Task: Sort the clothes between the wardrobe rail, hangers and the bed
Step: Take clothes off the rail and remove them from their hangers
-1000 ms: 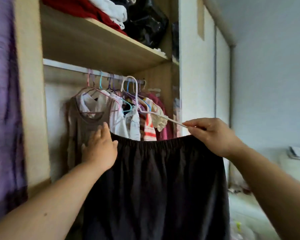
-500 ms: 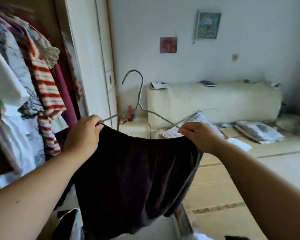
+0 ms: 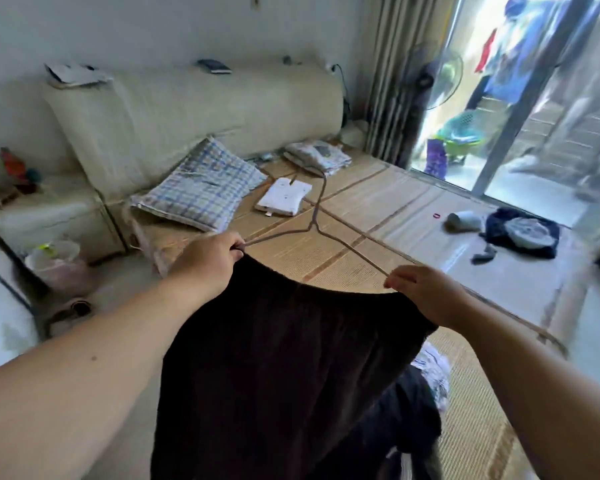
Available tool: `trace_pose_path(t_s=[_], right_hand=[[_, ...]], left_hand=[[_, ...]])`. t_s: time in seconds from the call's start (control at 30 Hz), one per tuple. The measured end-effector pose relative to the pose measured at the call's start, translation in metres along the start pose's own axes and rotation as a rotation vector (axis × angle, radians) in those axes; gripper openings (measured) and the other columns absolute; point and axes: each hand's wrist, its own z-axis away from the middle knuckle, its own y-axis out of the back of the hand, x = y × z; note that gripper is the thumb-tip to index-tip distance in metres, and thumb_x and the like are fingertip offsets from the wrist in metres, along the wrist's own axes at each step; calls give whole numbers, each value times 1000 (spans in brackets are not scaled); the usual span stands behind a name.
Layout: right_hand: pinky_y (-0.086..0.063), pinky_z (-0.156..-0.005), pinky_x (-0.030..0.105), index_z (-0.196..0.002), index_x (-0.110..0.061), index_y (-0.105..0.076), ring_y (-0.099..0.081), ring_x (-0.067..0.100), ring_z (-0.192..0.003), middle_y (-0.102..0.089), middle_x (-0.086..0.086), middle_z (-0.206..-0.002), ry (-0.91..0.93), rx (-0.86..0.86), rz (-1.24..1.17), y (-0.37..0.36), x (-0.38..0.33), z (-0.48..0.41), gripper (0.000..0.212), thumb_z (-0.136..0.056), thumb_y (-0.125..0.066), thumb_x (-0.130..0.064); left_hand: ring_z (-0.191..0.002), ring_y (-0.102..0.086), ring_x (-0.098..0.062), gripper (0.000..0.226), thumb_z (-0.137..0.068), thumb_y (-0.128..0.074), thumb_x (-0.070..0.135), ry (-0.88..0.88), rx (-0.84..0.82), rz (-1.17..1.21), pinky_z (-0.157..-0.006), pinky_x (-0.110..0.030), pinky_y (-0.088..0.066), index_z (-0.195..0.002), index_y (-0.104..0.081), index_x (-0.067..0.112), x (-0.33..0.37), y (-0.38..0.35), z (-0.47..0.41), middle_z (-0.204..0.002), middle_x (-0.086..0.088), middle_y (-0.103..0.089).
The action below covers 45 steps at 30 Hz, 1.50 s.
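A dark brown garment (image 3: 284, 358) hangs from a thin wire hanger (image 3: 314, 223) that I hold out over the bed (image 3: 413, 216). My left hand (image 3: 205, 261) grips the hanger's left end together with the garment's waistband. My right hand (image 3: 426, 292) pinches the right end and the waistband. The hanger's hook points away from me, toward the pillows. The garment drapes down between my arms and hides the near bed edge. The wardrobe is out of view.
On the bamboo bed mat lie a checked pillow (image 3: 201, 185), a white pad (image 3: 284, 197), a folded pile (image 3: 317, 155) and dark clothes (image 3: 520, 232) at the right. More clothes (image 3: 426, 393) lie under the garment. A bedside table (image 3: 49, 209) stands left; a glass door (image 3: 516, 98) right.
My view has swung right from the wardrobe rail to the bed. The hanger with the dark garment came off the rail and travelled with both hands; it is now lower and tilted flatter.
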Motion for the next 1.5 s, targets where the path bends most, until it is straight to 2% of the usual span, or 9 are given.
trace_pose_path(t_s=[0.17,0.4,0.57,0.7,0.87,0.93,1.07,1.27,1.5], right_hand=[[-43,-67,28,-71,-37,-62,-59,13,-71,-63,-10,-71,-221,20,22,7,105,-3,22,-91,-58,-31],[-44,-68,28,-82,-21,-66,-62,21,-81,-69,4,-86,-504,-57,-49,-38,236,-41,18,-93,-56,-31],[-36,-65,26,-94,-14,-66,-59,22,-82,-67,7,-89,-590,-145,-28,-83,304,-76,21,-94,-52,-31],[-42,-72,28,-93,-13,-64,-61,26,-91,-65,7,-89,-614,-196,-30,-113,342,-103,22,-95,-50,-30],[-43,-84,30,-115,-15,-61,-59,29,-105,-66,12,-111,-643,-203,-54,-133,363,-119,26,-95,-50,-28],[-36,-100,30,-136,-18,-48,-49,26,-123,-54,11,-132,-623,-194,-64,-133,360,-117,44,-94,-54,-28],[-17,-113,26,-146,-20,-34,-26,19,-140,-31,5,-150,-500,-196,-22,-117,329,-121,59,-92,-56,-29],[-23,-113,29,-146,-36,-29,-25,17,-141,-21,-2,-156,-162,-203,37,-95,228,-156,61,-91,-54,-37],[-29,-113,33,-145,-38,-26,-31,21,-138,-27,0,-153,412,-138,125,-87,24,-185,62,-90,-54,-42]], left_hand=[[-92,-55,-26,9,-92,-54,25,-1,-220,-14,-79,-37,-44,-98,-61,27,57,-110,-42,-100,-5,-58],[-85,-52,-23,14,-96,-44,25,25,-438,-92,-73,-35,-44,-95,-57,28,93,-255,-89,-92,2,-47],[-92,-52,-26,17,-96,-39,26,57,-543,-191,-77,-38,-43,-101,-55,30,89,-343,-114,-101,-2,-50],[-94,-51,-27,19,-95,-36,27,139,-590,-234,-79,-38,-41,-102,-52,32,77,-398,-120,-102,-2,-48],[-103,-50,-25,32,-95,-42,33,165,-632,-276,-92,-41,-39,-127,-46,34,68,-425,-118,-113,-1,-48],[-118,-46,-24,46,-93,-47,37,148,-631,-297,-101,-42,-35,-137,-35,36,67,-421,-114,-131,-1,-44],[-140,-25,-22,64,-92,-49,40,142,-662,-315,-113,-45,-23,-147,-18,34,70,-390,-107,-155,-2,-19],[-144,-18,-22,68,-91,-50,39,63,-568,-321,-114,-49,-14,-149,-14,35,81,-296,-100,-159,-2,-10],[-142,-23,-21,67,-89,-50,42,87,-227,-325,-115,-41,-18,-147,-17,38,52,-120,-76,-159,0,-12]])
